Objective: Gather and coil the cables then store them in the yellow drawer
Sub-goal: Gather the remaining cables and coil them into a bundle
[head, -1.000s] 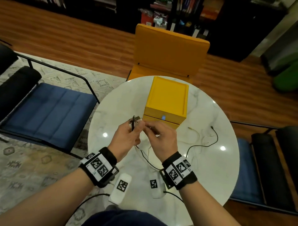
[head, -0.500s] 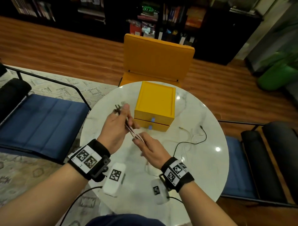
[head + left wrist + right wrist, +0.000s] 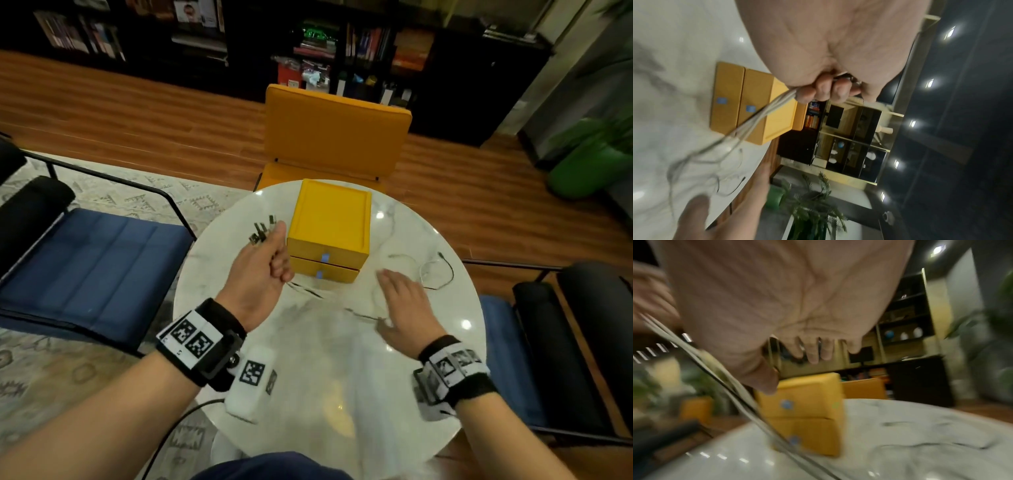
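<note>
Left of the yellow drawer box (image 3: 330, 233), my left hand (image 3: 274, 255) is raised and grips a bunch of thin cables; their plug ends (image 3: 262, 231) stick out above the fist. In the left wrist view the fingers (image 3: 826, 92) curl round the cables (image 3: 760, 116). The cables (image 3: 308, 291) trail down across the marble table (image 3: 342, 370) to my right hand (image 3: 394, 291). That hand hovers flat with straight fingers (image 3: 816, 352), the cables (image 3: 740, 394) running past its thumb. Loose cable ends (image 3: 442, 270) lie to the right of the box. Both drawers look closed.
A yellow chair (image 3: 335, 137) stands behind the round table. Blue chairs flank it on the left (image 3: 92, 260) and right (image 3: 507, 359). A white tagged device (image 3: 251, 380) lies near the table's front edge, and a second one sits under my right wrist.
My left hand has risen and drawn away to the left with the cable ends. My right hand has let go of its pinch, opened, and moved right along the cables.
</note>
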### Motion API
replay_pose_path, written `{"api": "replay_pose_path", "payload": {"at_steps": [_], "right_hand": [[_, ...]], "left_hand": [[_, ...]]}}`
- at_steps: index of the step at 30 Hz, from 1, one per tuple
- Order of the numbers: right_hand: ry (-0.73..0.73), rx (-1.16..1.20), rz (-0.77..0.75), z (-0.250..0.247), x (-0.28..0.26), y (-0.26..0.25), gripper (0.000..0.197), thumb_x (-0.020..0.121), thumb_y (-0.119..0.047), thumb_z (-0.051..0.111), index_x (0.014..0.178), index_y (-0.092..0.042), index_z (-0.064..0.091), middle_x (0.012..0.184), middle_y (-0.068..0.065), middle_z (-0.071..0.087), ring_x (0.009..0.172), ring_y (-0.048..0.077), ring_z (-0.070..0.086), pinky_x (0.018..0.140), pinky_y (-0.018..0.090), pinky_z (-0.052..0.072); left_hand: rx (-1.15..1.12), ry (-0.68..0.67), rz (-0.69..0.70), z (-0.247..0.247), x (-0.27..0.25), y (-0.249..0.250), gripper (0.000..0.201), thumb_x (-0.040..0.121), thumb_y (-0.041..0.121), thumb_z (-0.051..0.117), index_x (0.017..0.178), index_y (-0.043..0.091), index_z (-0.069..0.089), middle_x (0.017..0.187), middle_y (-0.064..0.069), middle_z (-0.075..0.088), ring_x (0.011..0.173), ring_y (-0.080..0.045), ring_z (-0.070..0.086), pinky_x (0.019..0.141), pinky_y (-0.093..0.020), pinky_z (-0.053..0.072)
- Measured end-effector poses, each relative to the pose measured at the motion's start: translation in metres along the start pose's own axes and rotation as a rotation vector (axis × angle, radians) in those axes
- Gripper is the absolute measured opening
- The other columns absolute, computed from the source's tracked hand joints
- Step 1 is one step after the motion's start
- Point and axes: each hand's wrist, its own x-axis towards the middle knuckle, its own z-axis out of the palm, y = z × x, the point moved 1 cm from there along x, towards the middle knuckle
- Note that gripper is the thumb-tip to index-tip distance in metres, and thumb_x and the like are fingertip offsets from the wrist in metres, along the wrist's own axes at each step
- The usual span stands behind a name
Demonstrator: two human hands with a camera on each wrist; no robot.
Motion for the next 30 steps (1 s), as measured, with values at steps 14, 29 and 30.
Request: {"api": "replay_pose_path", "payload": {"at_steps": [14, 29, 30], "right_hand": [[0.059, 0.409, -0.29, -0.035, 0.003, -0.118, 0.024, 0.104, -0.042, 0.034, 0.103, -0.026, 0.053, 0.077, -0.003, 0.061, 0.073, 0.026, 0.057, 0.065, 0.046, 0.049], [0.127, 0.59, -0.28, -0.11, 0.016, -0.059, 0.017, 0.099, -0.027, 0.057, 0.107, -0.021, 0.071, 0.079, -0.027, 0.062, 0.076, -0.003, 0.059, 0.065, 0.011, 0.04], [0.205, 0.616, -0.267, -0.108, 0.015, -0.058, 0.018, 0.099, -0.025, 0.056, 0.109, -0.02, 0.071, 0.077, -0.031, 0.061, 0.075, -0.005, 0.058, 0.065, 0.01, 0.039]], "left_hand": [[0.567, 0.343, 0.126, -0.051, -0.011, -0.004, 0.053, 0.092, 0.047, 0.068, 0.132, 0.015, 0.052, 0.125, 0.0, 0.064, 0.116, -0.011, 0.062, 0.105, -0.037, 0.043], [0.817, -0.297, 0.078, -0.024, -0.025, 0.001, 0.04, 0.1, 0.046, 0.048, 0.062, 0.044, 0.062, 0.058, 0.002, 0.033, 0.051, -0.011, 0.032, 0.052, -0.027, 0.033], [0.7, -0.252, 0.05, -0.024, -0.024, 0.002, 0.039, 0.099, 0.045, 0.051, 0.062, 0.041, 0.062, 0.058, 0.002, 0.029, 0.049, -0.012, 0.03, 0.051, -0.028, 0.03]]}}
